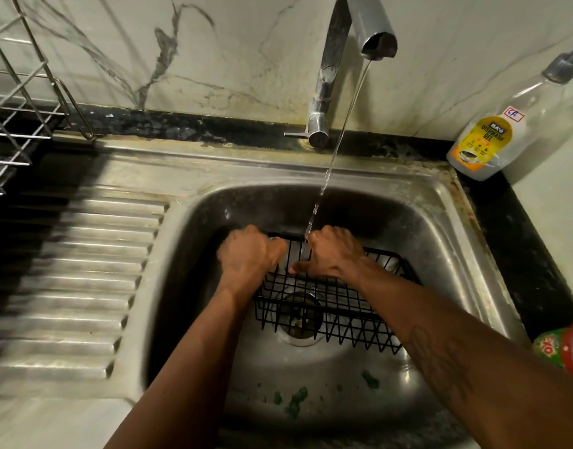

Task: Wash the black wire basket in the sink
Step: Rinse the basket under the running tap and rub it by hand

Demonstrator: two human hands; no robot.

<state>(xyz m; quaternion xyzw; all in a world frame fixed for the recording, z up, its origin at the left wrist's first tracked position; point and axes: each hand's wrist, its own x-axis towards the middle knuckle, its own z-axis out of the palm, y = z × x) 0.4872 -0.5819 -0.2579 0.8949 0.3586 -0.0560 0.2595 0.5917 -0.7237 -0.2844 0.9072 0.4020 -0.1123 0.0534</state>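
Black wire basket (340, 306) is held mid-sink (440, 241), right over the drain (299, 341). Its far rim is gripped by the left hand (249, 254) and right hand (330, 254), fingers curled round the wire, with tap water (340, 137) landing on the right one.

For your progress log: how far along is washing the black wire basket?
Done: tap runs; black wire basket sits in the sink. In hand: left hand and right hand grip its far rim where the stream lands. Left: no suds show; dishwash gel bottle stands aside, so soaping and rinsing probably remain.
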